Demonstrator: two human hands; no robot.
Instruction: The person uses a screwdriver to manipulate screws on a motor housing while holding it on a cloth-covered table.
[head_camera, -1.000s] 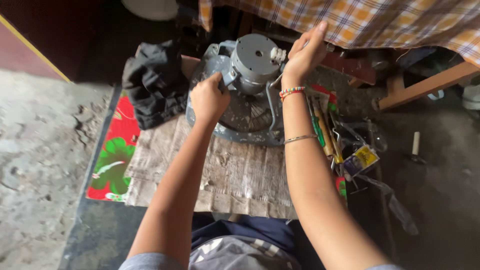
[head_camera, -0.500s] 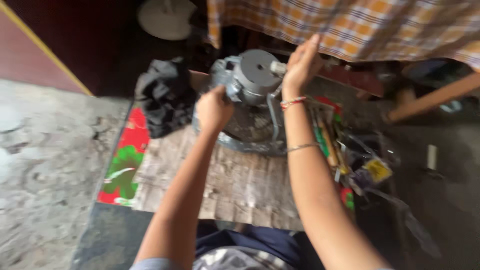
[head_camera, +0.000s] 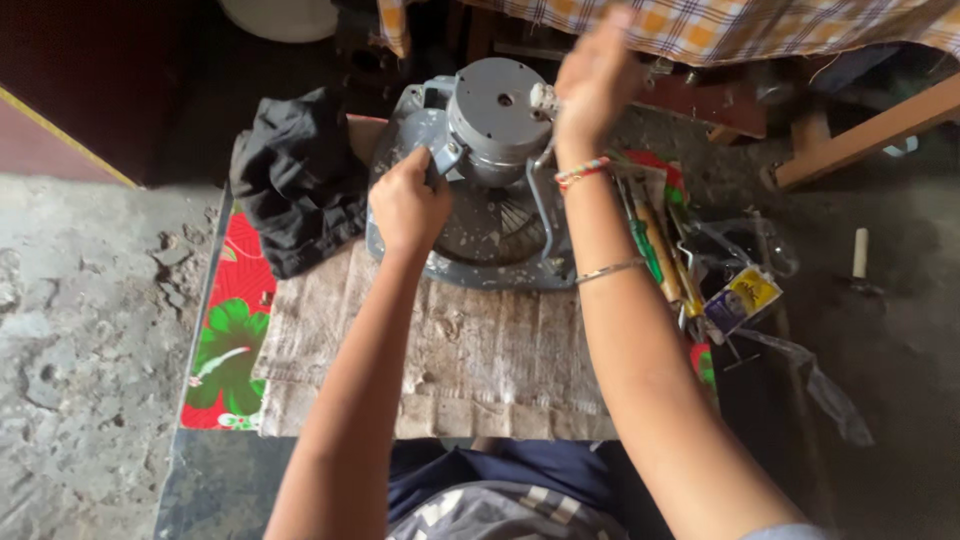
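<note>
A grey fan unit (head_camera: 480, 240) with a round motor housing (head_camera: 497, 110) lies face down on a worn wooden board (head_camera: 470, 360). My left hand (head_camera: 408, 205) is closed around a grey bracket arm at the motor's left side. Raised at the motor's right edge is my right hand (head_camera: 592, 85), blurred, its fingers beside a small pale part; whether it grips anything I cannot tell. A beaded band and a thin bangle circle that wrist and forearm.
A crumpled black cloth (head_camera: 300, 175) lies left of the fan. A red flowered mat (head_camera: 228, 340) shows under the board. Screwdrivers and tools (head_camera: 655, 245) and a small yellow packet (head_camera: 745, 295) lie to the right. A checked cloth (head_camera: 740, 25) hangs behind. Rough concrete floor (head_camera: 80, 330) lies at left.
The view has shifted and the fan sits more central. My right hand has lifted slightly at the motor's right edge. My left hand keeps its hold on the bracket.
</note>
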